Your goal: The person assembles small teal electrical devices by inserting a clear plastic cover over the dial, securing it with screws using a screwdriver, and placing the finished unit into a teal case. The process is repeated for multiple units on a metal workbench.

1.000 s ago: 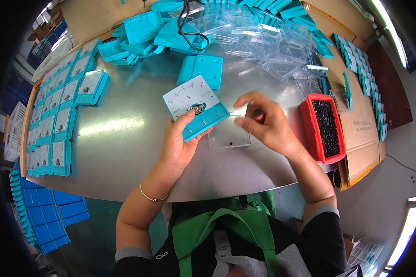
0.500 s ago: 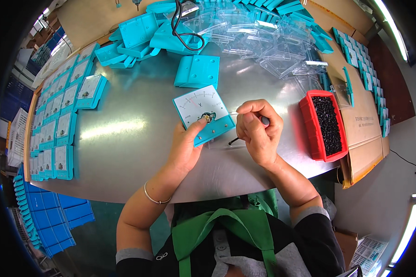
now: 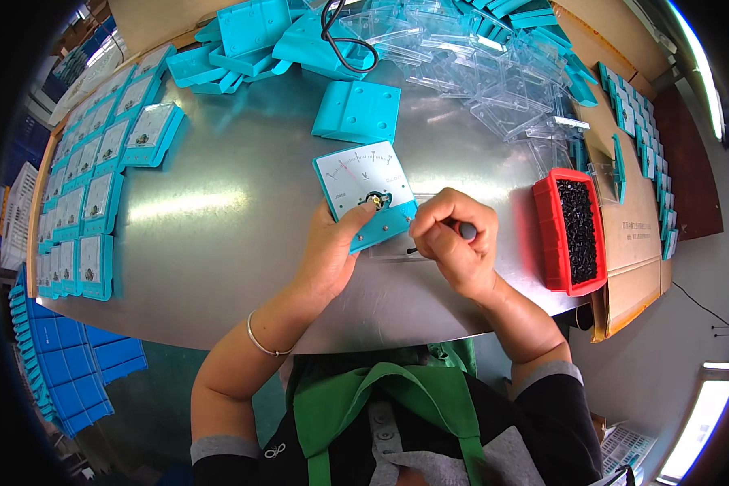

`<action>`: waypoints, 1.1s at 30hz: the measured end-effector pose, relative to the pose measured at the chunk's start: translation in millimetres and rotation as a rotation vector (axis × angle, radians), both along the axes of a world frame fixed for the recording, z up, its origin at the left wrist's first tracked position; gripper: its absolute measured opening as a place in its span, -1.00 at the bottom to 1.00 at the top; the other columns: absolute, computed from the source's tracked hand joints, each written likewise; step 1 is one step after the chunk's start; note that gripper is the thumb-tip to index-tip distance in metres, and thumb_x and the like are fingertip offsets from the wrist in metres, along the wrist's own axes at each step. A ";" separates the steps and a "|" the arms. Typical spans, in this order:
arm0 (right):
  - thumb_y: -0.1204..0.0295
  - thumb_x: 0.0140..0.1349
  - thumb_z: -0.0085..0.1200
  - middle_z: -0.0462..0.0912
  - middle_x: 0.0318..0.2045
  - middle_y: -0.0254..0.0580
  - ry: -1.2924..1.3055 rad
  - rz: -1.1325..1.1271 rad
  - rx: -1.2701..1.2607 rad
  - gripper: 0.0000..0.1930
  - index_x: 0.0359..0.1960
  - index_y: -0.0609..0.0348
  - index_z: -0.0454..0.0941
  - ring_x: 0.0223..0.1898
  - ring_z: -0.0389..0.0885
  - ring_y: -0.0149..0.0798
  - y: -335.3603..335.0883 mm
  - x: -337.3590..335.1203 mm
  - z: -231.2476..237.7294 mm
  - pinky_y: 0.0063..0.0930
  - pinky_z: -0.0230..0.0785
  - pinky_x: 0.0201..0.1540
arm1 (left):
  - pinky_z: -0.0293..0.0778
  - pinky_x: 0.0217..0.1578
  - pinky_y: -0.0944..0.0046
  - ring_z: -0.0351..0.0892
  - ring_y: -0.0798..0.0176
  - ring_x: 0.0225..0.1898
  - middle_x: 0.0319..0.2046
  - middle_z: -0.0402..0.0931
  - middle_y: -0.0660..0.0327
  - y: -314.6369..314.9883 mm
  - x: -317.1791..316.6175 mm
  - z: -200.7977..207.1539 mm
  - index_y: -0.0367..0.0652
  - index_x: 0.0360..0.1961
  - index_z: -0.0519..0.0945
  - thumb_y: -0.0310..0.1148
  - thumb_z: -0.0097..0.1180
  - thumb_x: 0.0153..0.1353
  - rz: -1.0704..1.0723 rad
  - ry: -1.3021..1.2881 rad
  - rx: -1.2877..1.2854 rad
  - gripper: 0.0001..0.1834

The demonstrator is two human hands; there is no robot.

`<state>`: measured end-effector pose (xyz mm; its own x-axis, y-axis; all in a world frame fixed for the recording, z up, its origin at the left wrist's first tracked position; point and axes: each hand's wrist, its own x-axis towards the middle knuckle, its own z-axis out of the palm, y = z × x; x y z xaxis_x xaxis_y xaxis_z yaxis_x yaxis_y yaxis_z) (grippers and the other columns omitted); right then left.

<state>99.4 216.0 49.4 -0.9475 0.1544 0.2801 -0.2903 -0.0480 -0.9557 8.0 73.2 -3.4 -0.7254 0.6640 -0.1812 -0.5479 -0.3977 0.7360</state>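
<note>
Head view: left hand [image 3: 332,247] at mid-frame, thumb on the face, fingers under, pinching a meter [image 3: 366,188] by its lower left part. Meter sits at frame centre, raised over the metal table [image 3: 202,267], tilted: white dial with thin red needle, round opening with brass-coloured parts, teal lower strip with small metal posts. Thumb tip at the opening's edge.

Right hand [image 3: 463,251] just right of the meter, fingers curled tight round a tool [image 3: 467,232]; rounded dark end of its handle shows, some red beside it, rest hidden in the fist. Fingertips close to the meter's lower right corner; can't tell if touching. Small dark bit [image 3: 413,250] below that corner, too small to identify.

Teal case [image 3: 364,113] lies on the table above the meter. Upper left to top: heap of teal cases [image 3: 255,28], black cable [image 3: 330,36] looped over. Top to upper right: messy pile of clear covers [image 3: 494,65]. Left side: rows of meters [image 3: 97,194], dials up. Right side: red bin [image 3: 547,235] full of small black parts [image 3: 577,235], beside cardboard [image 3: 630,275]; more teal units [image 3: 640,121] in lines upper right. Blue crate [image 3: 69,364] lower left.
</note>
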 end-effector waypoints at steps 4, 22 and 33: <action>0.73 0.07 -0.13 0.52 -0.55 -0.34 0.149 -0.184 0.142 -0.83 -0.41 0.26 0.52 -0.57 0.34 -0.58 -4.2 4.3 -17.0 -0.67 0.17 -0.51 | 0.50 -0.12 0.27 0.55 0.31 -0.11 -0.11 0.52 0.17 1.6 1.4 -0.7 -0.27 0.02 0.39 -0.41 0.11 0.18 -0.011 -0.017 0.019 -0.62; 0.30 -0.16 0.38 0.40 0.08 0.02 -0.205 -0.154 1.030 -0.38 0.06 0.00 0.52 -0.26 0.60 -0.15 57.4 29.2 -9.9 -0.33 0.50 -0.20 | 0.50 -0.08 0.21 0.57 0.24 -0.12 -0.08 0.53 0.08 -53.5 16.4 29.0 -0.34 0.03 0.41 -0.48 0.24 0.09 -0.058 0.101 -0.044 -0.54; 0.29 -0.18 0.44 0.34 0.11 0.06 -0.098 -0.013 0.727 -0.35 0.06 0.07 0.54 -0.30 0.48 -0.29 24.5 15.6 26.8 -0.45 0.45 -0.32 | 0.60 -0.18 0.10 0.59 0.05 -0.10 -0.04 0.51 -0.03 -56.0 9.4 8.4 -0.33 0.12 0.32 -0.24 -0.13 0.35 -0.177 -0.096 0.079 -0.57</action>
